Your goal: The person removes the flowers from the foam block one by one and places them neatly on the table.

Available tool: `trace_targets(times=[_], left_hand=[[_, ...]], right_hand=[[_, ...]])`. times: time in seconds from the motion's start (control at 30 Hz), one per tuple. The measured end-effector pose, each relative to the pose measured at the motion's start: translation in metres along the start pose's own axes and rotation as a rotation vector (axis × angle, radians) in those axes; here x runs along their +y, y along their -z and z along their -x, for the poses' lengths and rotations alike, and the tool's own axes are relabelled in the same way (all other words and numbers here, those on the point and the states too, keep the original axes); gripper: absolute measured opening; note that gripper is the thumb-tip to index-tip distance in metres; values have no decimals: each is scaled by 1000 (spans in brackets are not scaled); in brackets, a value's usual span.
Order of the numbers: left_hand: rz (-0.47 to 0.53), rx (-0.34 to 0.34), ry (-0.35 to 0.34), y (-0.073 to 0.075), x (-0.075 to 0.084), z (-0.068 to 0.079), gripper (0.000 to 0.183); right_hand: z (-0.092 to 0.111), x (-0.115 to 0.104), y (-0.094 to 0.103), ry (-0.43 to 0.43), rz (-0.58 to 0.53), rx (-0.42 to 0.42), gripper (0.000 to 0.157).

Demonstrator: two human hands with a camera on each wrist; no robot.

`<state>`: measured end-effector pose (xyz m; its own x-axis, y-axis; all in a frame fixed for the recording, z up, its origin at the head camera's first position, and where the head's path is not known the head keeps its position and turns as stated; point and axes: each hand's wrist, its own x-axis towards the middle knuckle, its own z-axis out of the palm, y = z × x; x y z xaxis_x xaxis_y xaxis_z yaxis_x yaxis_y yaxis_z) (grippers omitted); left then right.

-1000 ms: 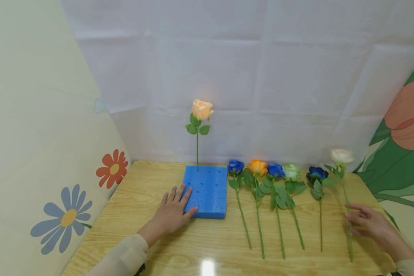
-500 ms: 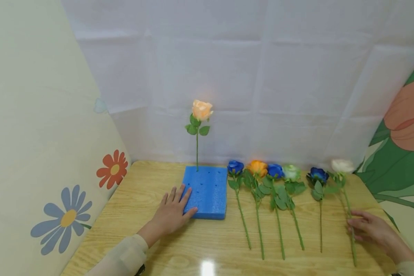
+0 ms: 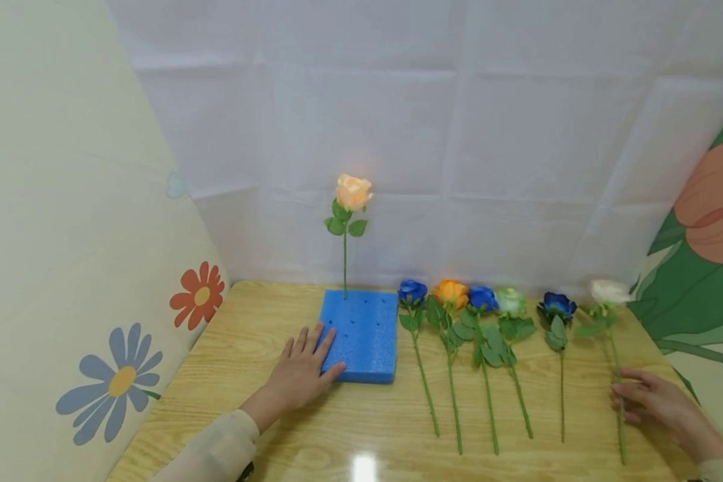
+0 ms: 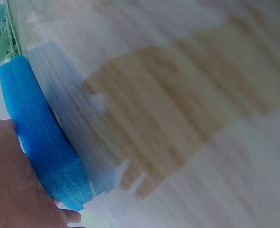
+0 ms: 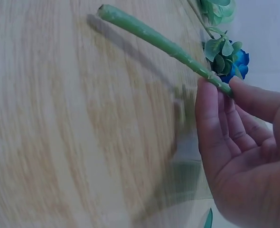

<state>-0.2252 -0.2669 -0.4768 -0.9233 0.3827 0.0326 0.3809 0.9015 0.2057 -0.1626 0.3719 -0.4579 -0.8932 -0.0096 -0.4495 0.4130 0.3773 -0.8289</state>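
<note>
My left hand (image 3: 301, 373) rests with spread fingers on the left edge of a blue foam block (image 3: 367, 348), which has several small holes in its top. A peach rose (image 3: 353, 193) stands upright in the block's back left part. At the far right, my right hand (image 3: 653, 402) pinches the green stem of a white rose (image 3: 610, 292) between thumb and fingers. Its stem (image 5: 163, 45) casts a shadow on the wood in the right wrist view, and its bloom is out of that view. Left of it lies a dark blue rose (image 3: 557, 306).
Between block and dark blue rose, a blue rose (image 3: 412, 292), an orange rose (image 3: 452, 293), another blue rose (image 3: 483, 298) and a pale green rose (image 3: 511, 302) lie in a row on the wooden table (image 3: 361, 428). A white cloth (image 3: 361, 120) hangs behind.
My right hand has moved a little right and toward me with the white rose, whose bloom is lower and farther right. The left hand and the foam block have stayed put.
</note>
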Motion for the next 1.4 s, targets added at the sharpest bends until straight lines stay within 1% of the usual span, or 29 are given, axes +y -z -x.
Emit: trace_targets(times=[0.2, 0.3, 0.4, 0.5, 0.57, 0.67, 0.87, 0.97, 1.17, 1.4], left_hand=[[15, 9, 0, 0, 0, 1, 79], [23, 22, 0, -3, -1, 0, 79], [18, 44, -7, -8, -4, 0, 80], [20, 57, -13, -10, -5, -1, 81], [39, 66, -18, -9, -5, -1, 81], [30, 52, -11, -7, -3, 0, 81], [28, 13, 5, -1, 1, 1, 78], [22, 0, 8, 0, 1, 0, 78], [16, 2, 5, -1, 0, 0, 79], [24, 27, 1, -2, 0, 1, 78]], right_hand=[[-4, 5, -2, 50, 4, -81, 76], [-6, 7, -3, 53, -11, -122, 76], [-7, 6, -4, 47, -10, -135, 78], [-9, 5, -7, 32, -6, -119, 78], [-9, 3, -10, 25, 1, -105, 77], [-11, 1, -15, 16, -8, -79, 75], [-12, -3, -22, 47, -17, -97, 72], [-14, -6, -26, 35, -9, -87, 70], [-14, -11, -32, 8, 43, -38, 69], [-15, -15, -36, -24, 109, 11, 73]])
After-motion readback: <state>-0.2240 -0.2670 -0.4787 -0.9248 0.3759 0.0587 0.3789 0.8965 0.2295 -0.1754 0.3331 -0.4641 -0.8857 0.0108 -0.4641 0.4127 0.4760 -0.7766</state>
